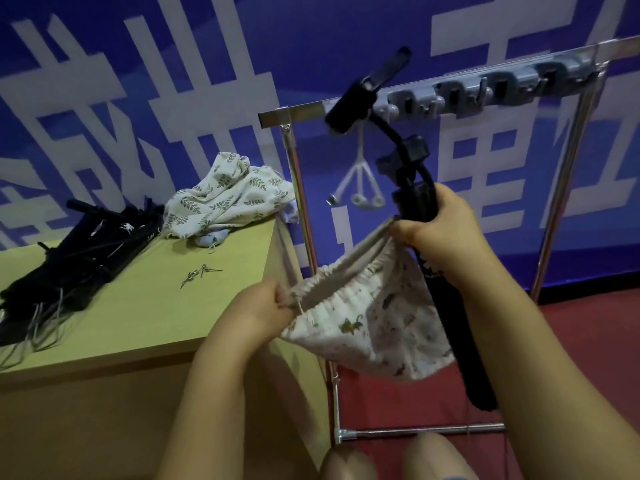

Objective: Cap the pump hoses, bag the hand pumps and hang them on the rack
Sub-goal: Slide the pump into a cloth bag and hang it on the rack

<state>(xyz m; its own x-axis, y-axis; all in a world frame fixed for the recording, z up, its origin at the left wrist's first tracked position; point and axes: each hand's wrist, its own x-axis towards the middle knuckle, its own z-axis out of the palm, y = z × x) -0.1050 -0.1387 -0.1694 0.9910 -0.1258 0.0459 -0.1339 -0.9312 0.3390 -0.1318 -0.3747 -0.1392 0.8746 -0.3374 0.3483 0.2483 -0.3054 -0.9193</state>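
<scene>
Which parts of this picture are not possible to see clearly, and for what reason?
All in the head view:
- Pump: its middle is hidden behind the cloth bag and the right hand; whether any of it is inside the bag cannot be told.
- Hose end: blurred, so a cap cannot be confirmed.
- Pile of black pumps: cut off by the left edge.
- Small metal parts on the table: too small to identify.

The right hand (pixel 438 223) grips a black hand pump (pixel 446 306) together with one edge of a pale printed drawstring cloth bag (pixel 374 327), while the left hand (pixel 263 306) pinches the opposite rim, holding the mouth open. Behind stands a chrome rack (pixel 298 174) with grey hooks; on the yellow-green desk (pixel 138 313) lie what seem to be more black pumps (pixel 79 251) and folded leaf-print bags (pixel 225 195).
</scene>
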